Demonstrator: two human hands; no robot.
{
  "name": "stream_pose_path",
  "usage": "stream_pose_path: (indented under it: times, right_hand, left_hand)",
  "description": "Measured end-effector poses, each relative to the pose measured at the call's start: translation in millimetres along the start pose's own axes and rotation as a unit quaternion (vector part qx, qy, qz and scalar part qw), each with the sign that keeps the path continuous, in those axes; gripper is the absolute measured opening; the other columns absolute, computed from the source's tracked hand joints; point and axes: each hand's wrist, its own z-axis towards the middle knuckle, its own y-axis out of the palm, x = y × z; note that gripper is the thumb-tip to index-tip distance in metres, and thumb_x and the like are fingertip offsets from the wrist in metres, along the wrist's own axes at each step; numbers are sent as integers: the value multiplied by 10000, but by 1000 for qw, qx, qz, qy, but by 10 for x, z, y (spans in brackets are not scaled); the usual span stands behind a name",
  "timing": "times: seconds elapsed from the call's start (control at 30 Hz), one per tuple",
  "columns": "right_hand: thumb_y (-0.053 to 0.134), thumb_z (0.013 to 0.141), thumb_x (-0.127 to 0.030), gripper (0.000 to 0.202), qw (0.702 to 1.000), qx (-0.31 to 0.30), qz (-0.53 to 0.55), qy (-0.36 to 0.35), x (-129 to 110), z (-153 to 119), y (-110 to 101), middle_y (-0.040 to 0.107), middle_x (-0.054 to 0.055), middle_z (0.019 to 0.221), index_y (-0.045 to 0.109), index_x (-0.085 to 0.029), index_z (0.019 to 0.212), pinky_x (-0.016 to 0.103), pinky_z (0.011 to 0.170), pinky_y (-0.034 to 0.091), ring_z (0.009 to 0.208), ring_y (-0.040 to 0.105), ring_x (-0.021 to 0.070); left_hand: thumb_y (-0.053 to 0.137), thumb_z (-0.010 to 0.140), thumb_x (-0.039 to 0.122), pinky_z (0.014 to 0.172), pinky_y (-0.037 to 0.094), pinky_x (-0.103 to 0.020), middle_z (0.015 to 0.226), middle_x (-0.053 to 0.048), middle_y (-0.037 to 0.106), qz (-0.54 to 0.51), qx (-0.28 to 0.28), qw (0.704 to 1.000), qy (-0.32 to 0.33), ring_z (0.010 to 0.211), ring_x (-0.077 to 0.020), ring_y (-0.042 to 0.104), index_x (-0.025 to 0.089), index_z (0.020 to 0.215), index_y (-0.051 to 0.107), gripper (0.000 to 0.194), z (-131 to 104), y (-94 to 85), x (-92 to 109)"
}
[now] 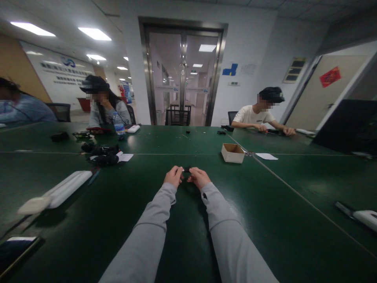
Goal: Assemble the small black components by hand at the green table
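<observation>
Between my two hands, just above the green table (141,220), is a small black piece with a silvery end (186,169); its kind is too small to make out. My left hand (174,176) is closed, thumb and fingers pinching the silvery end. From the other side my right hand (199,177) is closed on the black end, its lower fingers curled. Both forearms wear light grey sleeves. Part of the piece is hidden behind my fingertips.
An open cardboard box (232,157) stands ahead right, near a white paper (266,156). On the left lie a long white device (69,188), a phone (17,251) and black gear (104,154). A bottle (119,125) stands further back. Other people sit across the table.
</observation>
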Motion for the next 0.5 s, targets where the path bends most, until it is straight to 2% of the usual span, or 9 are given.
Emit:
stream_pose_path:
  times: [0.2, 0.5]
  right_hand:
    - [765, 525, -369, 336, 1000, -6, 1, 1, 6, 1, -19, 518, -32, 529, 567, -144, 677, 243, 441, 483, 427, 520, 112]
    - [763, 538, -365, 323, 1000, -2, 2, -3, 9, -6, -21, 522, -29, 530, 573, -146, 680, 236, 442, 484, 437, 519, 110]
  left_hand:
    - [359, 763, 537, 364, 363, -178, 535, 15, 543, 3, -7, 1000, -5, 405, -90, 485, 183, 648, 482, 392, -1, 3, 8]
    - [368, 760, 539, 372, 369, -170, 520, 10, 541, -1, -9, 1000, -10, 407, -86, 482, 176, 640, 490, 401, 3, 11, 3]
